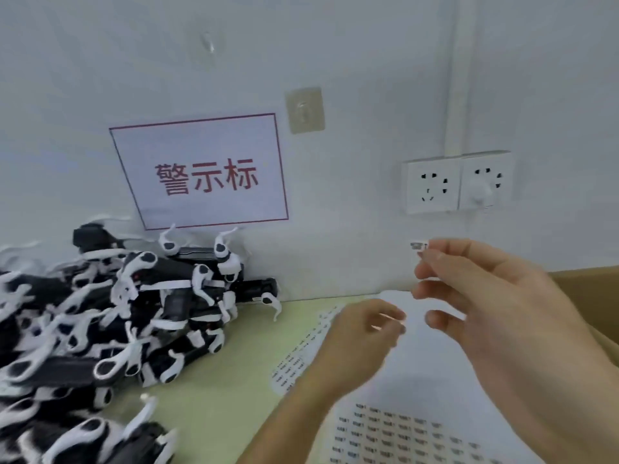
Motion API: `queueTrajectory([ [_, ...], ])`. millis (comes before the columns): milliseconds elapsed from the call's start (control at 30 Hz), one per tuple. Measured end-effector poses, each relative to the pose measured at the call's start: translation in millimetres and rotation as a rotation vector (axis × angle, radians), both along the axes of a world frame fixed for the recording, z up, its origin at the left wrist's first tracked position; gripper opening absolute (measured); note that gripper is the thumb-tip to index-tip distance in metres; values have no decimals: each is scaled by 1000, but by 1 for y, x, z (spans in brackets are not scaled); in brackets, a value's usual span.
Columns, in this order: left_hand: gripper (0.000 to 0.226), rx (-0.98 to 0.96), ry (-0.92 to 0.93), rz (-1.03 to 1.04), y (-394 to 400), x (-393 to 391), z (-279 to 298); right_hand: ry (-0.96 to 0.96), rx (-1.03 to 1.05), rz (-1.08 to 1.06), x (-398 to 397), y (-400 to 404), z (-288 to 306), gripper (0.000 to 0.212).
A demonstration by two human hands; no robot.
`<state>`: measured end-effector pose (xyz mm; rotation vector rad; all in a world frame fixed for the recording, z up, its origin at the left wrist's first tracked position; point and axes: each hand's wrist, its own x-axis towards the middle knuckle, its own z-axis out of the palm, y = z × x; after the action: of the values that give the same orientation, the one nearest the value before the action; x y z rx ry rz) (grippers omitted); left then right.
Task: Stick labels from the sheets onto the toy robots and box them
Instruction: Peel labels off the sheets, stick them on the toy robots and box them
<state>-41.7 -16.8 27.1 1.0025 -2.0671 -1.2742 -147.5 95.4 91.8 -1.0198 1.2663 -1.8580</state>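
Right now the right hand (495, 306) is raised above the bench, thumb and forefinger pinching a small white printed label (419, 245). Label sticks out to the left of the fingertips (432, 252), level with the bottom of the white double wall socket (457, 182) behind it. Remaining fingers are spread loose below the pinch, holding nothing.

Left hand (361, 329) hovers lower and to the left, motion-blurred, fingers curled in toward the thumb; can't tell if anything is between them. It sits over the white sheets of small printed labels (398, 430), which lie flat on the pale green table (234, 373). One sheet nearer me, rows of labels visible; a second strip shows further left past the left wrist.

Heap of black-and-white plastic toy robots (110, 316) fills the left side of the table, piled against the wall, well apart from both hands. Brown cardboard box (589, 283) edge shows behind the right hand, far right.

White paper sign with red border and red characters (204, 172) is on the wall above the heap.
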Motion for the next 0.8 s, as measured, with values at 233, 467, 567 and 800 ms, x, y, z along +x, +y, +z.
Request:
queueTrajectory([
  [233, 20, -366, -567, 442, -124, 80, -13, 8, 34, 26, 6, -7, -7, 23],
  [467, 44, -832, -1286, 496, -165, 61, -51, -12, 23, -35, -8, -10, -10, 30],
  [567, 41, -942, -1312, 514, -170, 58, -55, -43, 9, -55, -18, -10, -11, 33],
  [800, 23, -1097, -631, 324, -137, 55, -43, -83, -11, -62, -28, -9, -12, 34],
])
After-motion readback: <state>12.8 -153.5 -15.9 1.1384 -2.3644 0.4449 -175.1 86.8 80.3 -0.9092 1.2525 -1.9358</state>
